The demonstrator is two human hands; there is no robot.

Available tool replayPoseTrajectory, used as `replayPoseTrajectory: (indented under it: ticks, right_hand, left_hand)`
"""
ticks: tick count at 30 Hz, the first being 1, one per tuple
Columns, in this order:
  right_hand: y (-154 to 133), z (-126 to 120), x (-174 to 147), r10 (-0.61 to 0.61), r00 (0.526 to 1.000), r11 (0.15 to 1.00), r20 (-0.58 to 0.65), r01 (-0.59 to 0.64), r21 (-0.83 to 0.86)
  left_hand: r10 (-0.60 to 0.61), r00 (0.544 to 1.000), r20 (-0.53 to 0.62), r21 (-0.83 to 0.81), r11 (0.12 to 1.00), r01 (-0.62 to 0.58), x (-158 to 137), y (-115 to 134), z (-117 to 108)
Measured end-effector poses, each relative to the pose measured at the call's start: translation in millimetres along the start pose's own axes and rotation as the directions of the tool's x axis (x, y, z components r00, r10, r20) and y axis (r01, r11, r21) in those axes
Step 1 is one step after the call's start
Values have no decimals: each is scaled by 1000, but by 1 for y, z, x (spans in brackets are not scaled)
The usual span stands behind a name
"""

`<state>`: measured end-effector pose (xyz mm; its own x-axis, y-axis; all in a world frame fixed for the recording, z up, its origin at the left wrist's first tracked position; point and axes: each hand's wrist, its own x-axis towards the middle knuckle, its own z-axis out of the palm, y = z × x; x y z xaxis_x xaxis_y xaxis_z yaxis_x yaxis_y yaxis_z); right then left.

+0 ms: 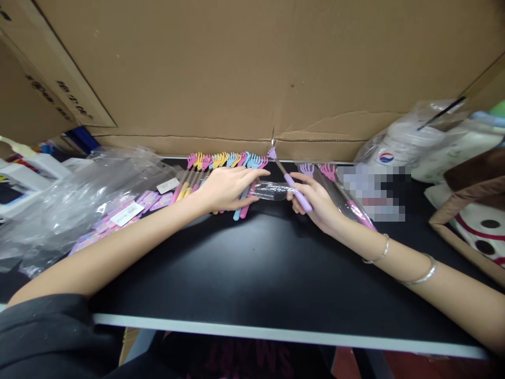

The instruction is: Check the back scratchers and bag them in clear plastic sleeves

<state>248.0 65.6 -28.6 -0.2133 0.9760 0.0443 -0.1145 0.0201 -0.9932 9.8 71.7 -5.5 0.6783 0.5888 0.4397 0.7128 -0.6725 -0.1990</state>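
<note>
My right hand (317, 202) is closed around the purple handle of a back scratcher (298, 193), which tilts up and left to its small hand-shaped head. Between my hands stretches a clear plastic sleeve (272, 190); its right end reaches my right fingers. My left hand (229, 187) has its thumb and fingers around the sleeve's left end, above a row of pink, yellow and blue back scratchers (219, 159). My palm hides part of that row. Right of my right hand lie bagged back scratchers, one with a purple head (306, 169) and one with a pink handle (361, 213).
Loose clear bags (102, 179) and purple printed cards (148, 201) with white labels lie on the left of the black table (252, 279). A bagged white cup with a straw (410, 145) and a fabric bag (477, 210) stand right. Cardboard (236, 68) walls the back.
</note>
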Motion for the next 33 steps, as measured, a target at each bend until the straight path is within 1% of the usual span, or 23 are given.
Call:
replayPoseTrajectory:
  ticks: [6,10,13,18,21,23,24,27,33]
  right_hand:
    - [-4,5,-4,66,991,997,117,-71,38]
    - [-4,5,-4,129,984,989,121,-136,56]
    - [-3,3,-3,120,987,989,107,-128,71]
    - [-1,-4,2,44,990,991,137,-61,122]
    - [-5,-10,6,90,984,988,154,-108,113]
    - [-10,-15,9,115,979,990,167,-128,67]
    - [-13,-17,10,107,979,993,172,-113,27]
    - [-28,-24,11,40,981,991,187,-15,-135]
    - [-54,-36,9,2,976,917,220,86,-389]
  left_hand:
    - [-4,1000,9,-4,1000,4,1,0,-3]
    - [-6,1000,3,3,1000,6,1,0,-5]
    - [2,1000,-5,16,1000,-1,1,0,-3]
    - [22,1000,-3,38,999,-22,1,0,-3]
    - [31,1000,2,45,999,-31,1,0,-3]
    - [40,999,3,46,998,-40,1,-1,-3]
    - [45,999,3,45,998,-45,1,-1,-3]
    - [56,998,-6,45,997,-56,1,-2,-1]
    - [69,998,12,29,997,-69,1,-2,1]
